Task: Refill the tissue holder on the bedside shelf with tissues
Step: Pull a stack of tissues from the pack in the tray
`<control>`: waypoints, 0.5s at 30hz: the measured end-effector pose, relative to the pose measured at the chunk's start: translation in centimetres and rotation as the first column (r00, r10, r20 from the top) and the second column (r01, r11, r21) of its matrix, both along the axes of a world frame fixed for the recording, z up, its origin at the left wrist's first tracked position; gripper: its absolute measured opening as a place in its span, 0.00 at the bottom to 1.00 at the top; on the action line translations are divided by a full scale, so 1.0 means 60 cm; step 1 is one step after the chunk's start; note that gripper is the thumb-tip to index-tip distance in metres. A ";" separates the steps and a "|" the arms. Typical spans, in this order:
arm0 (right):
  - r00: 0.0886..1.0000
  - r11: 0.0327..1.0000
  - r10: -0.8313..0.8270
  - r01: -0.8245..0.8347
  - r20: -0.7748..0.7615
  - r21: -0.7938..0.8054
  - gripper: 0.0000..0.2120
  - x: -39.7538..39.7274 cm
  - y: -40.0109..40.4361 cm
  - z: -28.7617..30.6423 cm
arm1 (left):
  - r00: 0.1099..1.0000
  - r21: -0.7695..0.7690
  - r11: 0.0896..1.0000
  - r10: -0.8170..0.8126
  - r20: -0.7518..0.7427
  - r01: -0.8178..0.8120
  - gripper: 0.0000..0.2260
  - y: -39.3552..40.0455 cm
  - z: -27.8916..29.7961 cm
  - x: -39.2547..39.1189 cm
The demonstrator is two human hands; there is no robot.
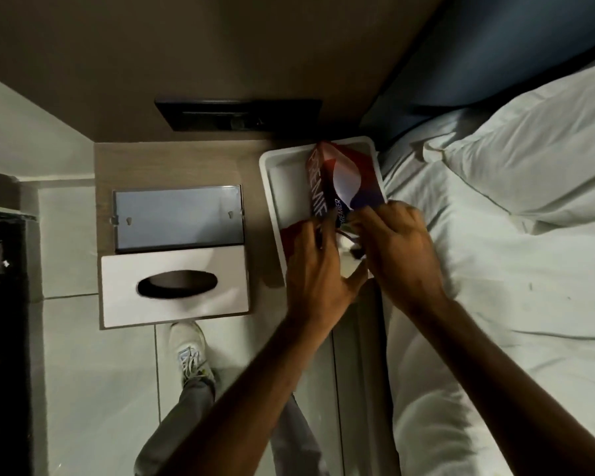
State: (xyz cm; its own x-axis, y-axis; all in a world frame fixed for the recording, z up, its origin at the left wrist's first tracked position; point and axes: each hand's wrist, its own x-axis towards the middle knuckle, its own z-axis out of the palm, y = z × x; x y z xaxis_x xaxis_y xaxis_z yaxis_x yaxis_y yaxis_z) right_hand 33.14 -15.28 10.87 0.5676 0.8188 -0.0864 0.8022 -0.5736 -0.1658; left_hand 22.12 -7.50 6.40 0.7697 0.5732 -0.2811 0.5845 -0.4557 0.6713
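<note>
From the head camera we see a dim room: wooden bedside shelf (186,166), white bed (495,269) at three o'clock. Our left hand (318,269) and right hand (397,249) both grip the tissue pack (337,180) over the white tray (272,187); tissue holder (176,286) at nine o'clock.

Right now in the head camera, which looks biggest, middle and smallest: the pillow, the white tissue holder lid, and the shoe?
1. pillow, clearly largest, though cut off by the picture edge.
2. white tissue holder lid.
3. shoe, smallest; it sits lower, farther from the camera, so it looks shrunken.
</note>
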 end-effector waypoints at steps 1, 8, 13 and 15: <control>1.000 0.999 0.024 -0.024 -0.003 0.031 0.17 0.007 0.007 0.013 | 0.999 0.009 0.999 0.044 -0.005 -0.044 0.43 -0.002 0.003 0.015; 0.999 0.985 0.016 -0.023 0.046 0.172 0.21 0.033 0.032 0.032 | 0.987 0.131 0.979 0.161 -0.013 -0.158 0.31 0.016 0.033 0.056; 0.998 0.990 -0.039 0.032 0.048 0.139 0.20 0.041 0.029 0.013 | 0.977 0.218 0.959 0.150 0.153 -0.181 0.23 0.037 0.055 0.053; 0.997 0.993 -0.071 0.068 0.032 0.096 0.25 0.042 0.023 0.009 | 0.974 0.198 0.967 0.123 0.188 -0.161 0.21 0.045 0.056 0.054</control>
State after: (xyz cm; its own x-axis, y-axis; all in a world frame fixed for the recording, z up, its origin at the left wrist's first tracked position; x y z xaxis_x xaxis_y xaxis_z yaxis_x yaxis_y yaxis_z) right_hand 35.65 -13.90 11.42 0.6246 0.7808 0.0110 0.7673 -0.6111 -0.1943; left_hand 25.38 -4.81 9.79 0.7023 0.7118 -0.0118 0.5367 -0.5185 0.6656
